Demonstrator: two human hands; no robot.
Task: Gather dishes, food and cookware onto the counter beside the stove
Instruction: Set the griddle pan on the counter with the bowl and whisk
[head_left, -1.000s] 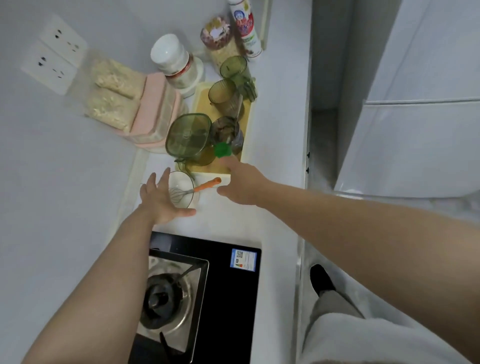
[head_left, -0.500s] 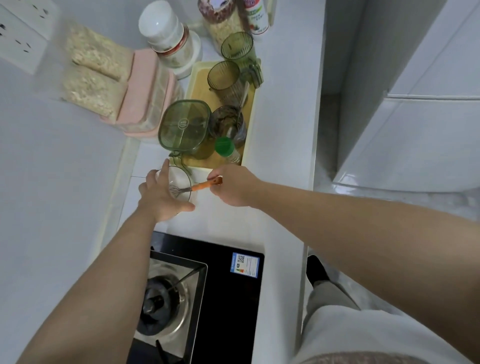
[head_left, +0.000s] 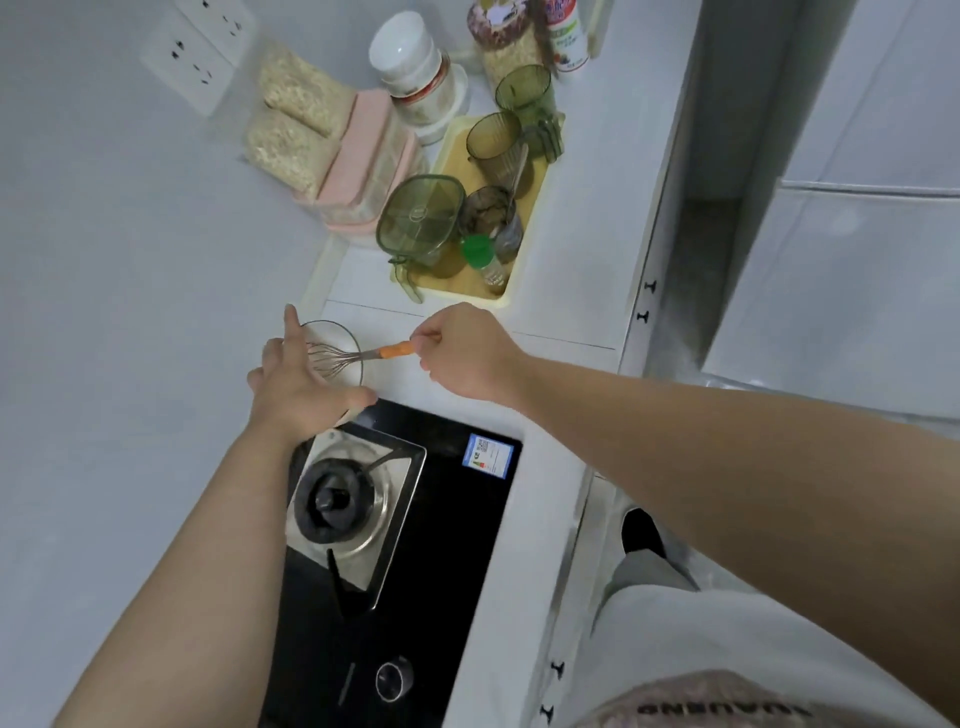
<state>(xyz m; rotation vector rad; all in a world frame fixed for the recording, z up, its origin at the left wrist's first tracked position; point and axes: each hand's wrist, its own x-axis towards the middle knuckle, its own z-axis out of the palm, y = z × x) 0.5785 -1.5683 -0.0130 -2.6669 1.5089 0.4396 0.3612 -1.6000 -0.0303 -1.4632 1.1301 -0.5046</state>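
Two hands were busy. Left hand (head_left: 298, 387) was spread wide, cupping the glass bowl (head_left: 332, 332) from 8 o'clock. Right hand (head_left: 467, 353) pinched the whisk (head_left: 332, 358) by its orange handle at 3 o'clock, wires inside the bowl. Bowl sat on the counter (head_left: 566, 312), 12 o'clock of the stove (head_left: 441, 545); yellow tray (head_left: 457, 285) at 1 o'clock.

We're seeing bare forearms running out to a bare left hand (head_left: 296, 387) and right hand (head_left: 467, 353). Down below we've got a light grey trouser leg (head_left: 670, 623) over a dark shoe (head_left: 641, 532). Nearest us is a pinkish-brown top (head_left: 701, 699) with dark block lettering, upside down to us.
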